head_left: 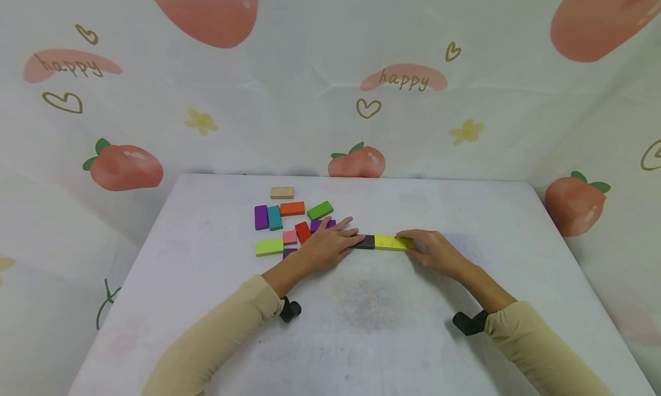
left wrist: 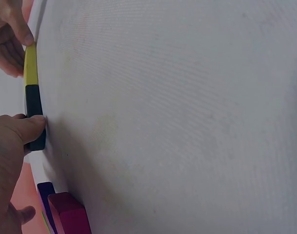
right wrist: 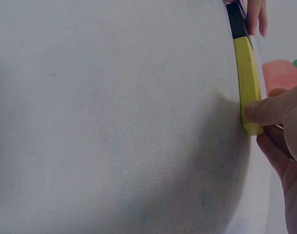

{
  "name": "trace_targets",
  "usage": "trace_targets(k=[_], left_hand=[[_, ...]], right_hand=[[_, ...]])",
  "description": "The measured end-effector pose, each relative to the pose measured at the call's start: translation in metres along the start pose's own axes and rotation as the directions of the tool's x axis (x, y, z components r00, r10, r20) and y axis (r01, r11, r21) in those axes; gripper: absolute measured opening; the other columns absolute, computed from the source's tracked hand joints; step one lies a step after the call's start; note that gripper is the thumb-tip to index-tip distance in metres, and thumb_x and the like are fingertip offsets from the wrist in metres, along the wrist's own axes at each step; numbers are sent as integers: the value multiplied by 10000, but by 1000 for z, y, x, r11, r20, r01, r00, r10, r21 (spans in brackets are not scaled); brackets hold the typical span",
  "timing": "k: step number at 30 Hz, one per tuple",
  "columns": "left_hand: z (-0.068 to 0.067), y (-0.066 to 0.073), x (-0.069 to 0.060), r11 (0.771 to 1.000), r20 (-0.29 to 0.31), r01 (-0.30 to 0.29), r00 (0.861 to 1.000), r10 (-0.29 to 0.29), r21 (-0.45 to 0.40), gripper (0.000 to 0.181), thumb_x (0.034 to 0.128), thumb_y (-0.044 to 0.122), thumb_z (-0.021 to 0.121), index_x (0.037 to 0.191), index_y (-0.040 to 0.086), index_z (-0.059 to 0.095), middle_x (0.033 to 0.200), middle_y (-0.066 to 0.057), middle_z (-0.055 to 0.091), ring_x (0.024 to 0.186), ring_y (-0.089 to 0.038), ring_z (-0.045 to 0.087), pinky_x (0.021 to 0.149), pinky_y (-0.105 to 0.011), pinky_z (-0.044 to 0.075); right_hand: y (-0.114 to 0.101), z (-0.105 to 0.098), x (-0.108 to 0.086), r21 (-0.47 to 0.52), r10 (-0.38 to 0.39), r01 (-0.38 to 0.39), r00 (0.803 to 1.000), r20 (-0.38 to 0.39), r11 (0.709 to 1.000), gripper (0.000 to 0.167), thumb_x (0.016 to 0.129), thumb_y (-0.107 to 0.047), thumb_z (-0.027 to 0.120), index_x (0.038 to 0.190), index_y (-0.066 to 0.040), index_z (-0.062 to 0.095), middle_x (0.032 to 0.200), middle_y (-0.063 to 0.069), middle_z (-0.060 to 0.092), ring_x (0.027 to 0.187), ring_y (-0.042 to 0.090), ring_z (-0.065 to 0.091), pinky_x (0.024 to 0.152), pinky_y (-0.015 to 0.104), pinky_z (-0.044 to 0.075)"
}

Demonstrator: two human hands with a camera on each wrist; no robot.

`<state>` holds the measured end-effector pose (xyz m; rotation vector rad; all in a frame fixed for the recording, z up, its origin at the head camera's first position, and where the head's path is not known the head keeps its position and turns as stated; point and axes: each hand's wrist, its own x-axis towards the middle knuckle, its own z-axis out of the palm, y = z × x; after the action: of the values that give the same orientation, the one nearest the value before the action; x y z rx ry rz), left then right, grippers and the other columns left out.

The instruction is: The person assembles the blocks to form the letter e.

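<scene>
Pinching the black block [head_left: 365, 243] between thumb and fingers, the left hand [head_left: 322, 249] has its other fingers spread out over the table [head_left: 408, 338]. The right hand [head_left: 436, 251] grips the far right end of the yellow block [head_left: 388, 243], its thumb on the near side and its fingers partly curled. The two blocks lie end to end, touching, in a straight row near the middle of the table. Left of them sits a loose group: a lime-green block [head_left: 269, 247] touching a small pink block [head_left: 290, 237], a red block [head_left: 303, 232] tilted just beside that, and a green block [head_left: 320, 210] set at a slant. Behind, a teal block [head_left: 275, 218] stands between a purple block [head_left: 261, 217] and an orange block [head_left: 292, 209], with a plain wooden block [head_left: 282, 193] farthest back.
</scene>
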<state>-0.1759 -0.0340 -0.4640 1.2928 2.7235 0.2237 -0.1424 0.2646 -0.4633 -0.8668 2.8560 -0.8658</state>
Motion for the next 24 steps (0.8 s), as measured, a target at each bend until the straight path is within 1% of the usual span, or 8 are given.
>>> trace_targets(k=[4, 9, 14, 18, 24], left_hand=[[0, 0, 0, 1000, -2, 0, 1000, 0, 12, 489, 1014, 289, 574, 1491, 249, 478, 1488, 14, 503, 1496, -237, 241, 1168, -594, 201], [0, 0, -1, 1000, 0, -7, 1000, 7, 2, 493, 1010, 291, 581, 1490, 241, 480, 1488, 9, 504, 1493, -239, 251, 1169, -582, 210], [3, -2, 0, 999, 7, -16, 1000, 16, 32, 493, 1018, 314, 562, 1499, 258, 466, 1496, 20, 496, 1497, -229, 240, 1172, -570, 218], [5, -3, 1, 999, 2, -16, 1000, 16, 40, 491, 1020, 319, 559, 1498, 260, 467, 1496, 23, 496, 1497, -225, 240, 1173, -565, 219], [3, -2, 0, 1000, 10, -13, 1000, 13, 14, 495, 1020, 312, 558, 1501, 243, 464, 1504, 10, 486, 1497, -232, 238, 1171, -576, 212]], right_hand=[[0, 0, 0, -1, -3, 3, 1000, 6, 1000, 450, 809, 113, 739, 1241, 21, 653, 1228, 151, 682, 1162, 328, 629, 975, 508, 493], [1, 0, 0, -2, -15, 15, 1000, 3, 1000, 446, 810, 115, 735, 1239, 26, 651, 1223, 153, 683, 1159, 332, 630, 971, 510, 494], [2, 1, 0, 8, -29, 29, 1000, -9, 1000, 448, 804, 115, 740, 1235, 27, 653, 1216, 158, 685, 1156, 332, 631, 967, 504, 498], [3, 1, -2, 1, -50, 50, 998, -33, 999, 450, 791, 95, 765, 1223, 35, 653, 1202, 164, 686, 1139, 335, 637, 957, 506, 503], [8, 4, -5, -44, -114, 110, 987, -115, 993, 458, 757, 88, 798, 1193, 56, 661, 1165, 175, 691, 1090, 360, 642, 910, 523, 515]])
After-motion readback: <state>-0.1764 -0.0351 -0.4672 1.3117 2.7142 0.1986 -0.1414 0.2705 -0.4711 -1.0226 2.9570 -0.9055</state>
